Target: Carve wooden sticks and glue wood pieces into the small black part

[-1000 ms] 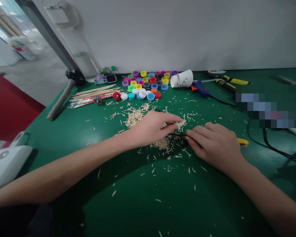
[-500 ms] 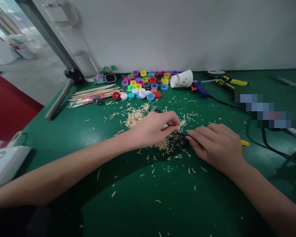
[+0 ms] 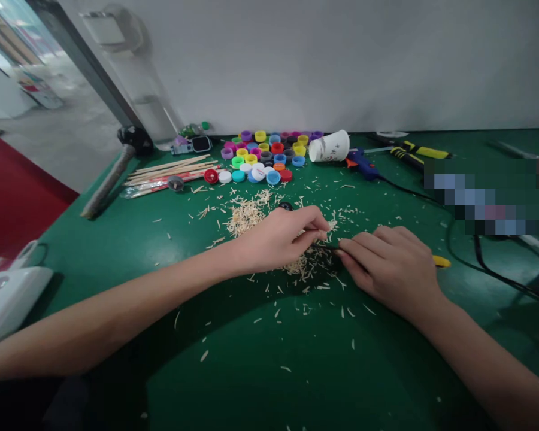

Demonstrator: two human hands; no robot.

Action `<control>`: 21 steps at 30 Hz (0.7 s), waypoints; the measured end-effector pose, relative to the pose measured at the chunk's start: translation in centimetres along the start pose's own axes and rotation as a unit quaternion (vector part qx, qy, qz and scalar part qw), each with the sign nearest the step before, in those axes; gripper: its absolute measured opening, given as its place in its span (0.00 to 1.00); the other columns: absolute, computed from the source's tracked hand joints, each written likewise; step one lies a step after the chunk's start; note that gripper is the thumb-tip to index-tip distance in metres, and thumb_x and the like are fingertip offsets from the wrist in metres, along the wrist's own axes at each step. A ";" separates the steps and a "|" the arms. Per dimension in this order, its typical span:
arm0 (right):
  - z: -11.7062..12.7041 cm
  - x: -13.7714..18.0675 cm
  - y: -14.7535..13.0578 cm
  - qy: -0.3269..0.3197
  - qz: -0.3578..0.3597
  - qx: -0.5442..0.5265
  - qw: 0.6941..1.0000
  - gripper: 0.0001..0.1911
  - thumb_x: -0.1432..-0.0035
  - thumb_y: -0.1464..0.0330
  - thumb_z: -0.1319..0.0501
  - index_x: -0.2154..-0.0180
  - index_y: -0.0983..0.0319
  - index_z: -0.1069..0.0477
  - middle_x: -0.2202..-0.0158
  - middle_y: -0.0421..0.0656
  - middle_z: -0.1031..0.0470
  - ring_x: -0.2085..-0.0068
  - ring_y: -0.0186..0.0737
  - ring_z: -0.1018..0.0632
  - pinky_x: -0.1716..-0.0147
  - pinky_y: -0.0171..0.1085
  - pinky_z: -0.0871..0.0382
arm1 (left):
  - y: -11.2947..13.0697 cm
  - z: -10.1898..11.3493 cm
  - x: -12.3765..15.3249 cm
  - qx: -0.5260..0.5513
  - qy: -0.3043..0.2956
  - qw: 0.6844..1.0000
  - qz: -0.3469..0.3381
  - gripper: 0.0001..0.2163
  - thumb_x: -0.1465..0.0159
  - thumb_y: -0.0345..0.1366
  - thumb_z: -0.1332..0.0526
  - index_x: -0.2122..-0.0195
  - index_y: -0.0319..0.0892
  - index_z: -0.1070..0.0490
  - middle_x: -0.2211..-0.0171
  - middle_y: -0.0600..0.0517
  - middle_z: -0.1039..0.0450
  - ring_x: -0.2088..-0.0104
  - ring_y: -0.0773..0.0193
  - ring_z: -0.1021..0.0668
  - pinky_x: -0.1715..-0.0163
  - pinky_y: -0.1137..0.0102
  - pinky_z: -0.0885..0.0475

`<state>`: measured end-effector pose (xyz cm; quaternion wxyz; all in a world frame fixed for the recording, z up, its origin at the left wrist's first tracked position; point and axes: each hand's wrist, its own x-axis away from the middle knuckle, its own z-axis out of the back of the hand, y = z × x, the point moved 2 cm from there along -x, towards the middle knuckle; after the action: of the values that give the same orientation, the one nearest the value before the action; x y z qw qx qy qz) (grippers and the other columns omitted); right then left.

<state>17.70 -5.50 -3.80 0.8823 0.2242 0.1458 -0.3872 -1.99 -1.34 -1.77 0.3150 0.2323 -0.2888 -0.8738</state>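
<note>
My left hand point(image 3: 276, 239) is closed in a pinch above the scattered wood shavings point(image 3: 247, 216). What its fingertips hold is hidden. A small black round thing point(image 3: 285, 206) shows just behind its knuckles. My right hand point(image 3: 388, 263) is wrapped round a slim tool with a yellow handle end point(image 3: 441, 261), which sticks out behind the palm. The tool's thin dark front part point(image 3: 327, 246) points left to the left fingertips, over the shavings. Its exact kind cannot be made out.
Colourful bottle caps point(image 3: 276, 148) lie by the wall, beside a tipped paper cup point(image 3: 329, 146). A blue glue gun point(image 3: 363, 164) trails a black cable. Yellow-black pliers point(image 3: 408, 155) lie right. Wooden sticks point(image 3: 170, 169), a hammer point(image 3: 117, 170) and a white box point(image 3: 15, 293) are left.
The view has shifted very slightly. Both hands keep nearly the same pose, with a little more of the black round thing showing behind the left hand.
</note>
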 end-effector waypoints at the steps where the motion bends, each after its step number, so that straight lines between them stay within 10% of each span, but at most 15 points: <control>1: 0.0 0.0 0.0 -0.004 0.001 -0.002 1.000 0.08 0.40 0.66 0.44 0.67 0.61 0.28 0.73 0.40 0.27 0.70 0.37 0.35 0.70 0.38 0.50 | 0.0 0.0 0.0 -0.011 -0.004 1.000 0.002 0.08 0.33 0.32 0.48 0.55 0.41 0.33 0.59 0.51 0.23 0.65 0.69 0.22 0.69 0.75 0.29; 5: -0.2 -0.1 0.0 -0.030 0.007 -0.012 0.999 0.08 0.40 0.66 0.44 0.68 0.61 0.28 0.74 0.39 0.29 0.71 0.37 0.35 0.71 0.38 0.50 | -0.1 -0.3 0.2 -0.073 -0.002 0.997 -0.008 0.09 0.33 0.35 0.48 0.54 0.42 0.33 0.58 0.51 0.23 0.65 0.66 0.22 0.71 0.72 0.29; 11: 0.1 0.0 -0.1 0.015 0.009 0.009 1.000 0.06 0.41 0.67 0.42 0.67 0.61 0.28 0.74 0.39 0.29 0.70 0.37 0.35 0.69 0.38 0.48 | -0.4 -0.4 0.0 -0.055 0.047 0.996 -0.048 0.08 0.33 0.35 0.46 0.59 0.43 0.28 0.61 0.55 0.22 0.59 0.68 0.22 0.47 0.66 0.32; 21: -0.1 -0.1 0.0 0.008 0.007 0.015 1.000 0.07 0.41 0.66 0.42 0.67 0.61 0.29 0.75 0.39 0.30 0.71 0.37 0.36 0.71 0.37 0.48 | -0.1 -0.2 -0.1 0.045 0.039 0.998 -0.024 0.10 0.36 0.30 0.45 0.57 0.41 0.26 0.61 0.54 0.22 0.62 0.71 0.22 0.64 0.78 0.28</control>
<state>17.58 -5.41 -3.81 0.8804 0.2414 0.1451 -0.3816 -1.86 -1.31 -2.01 0.2938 0.2872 -0.3097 -0.8575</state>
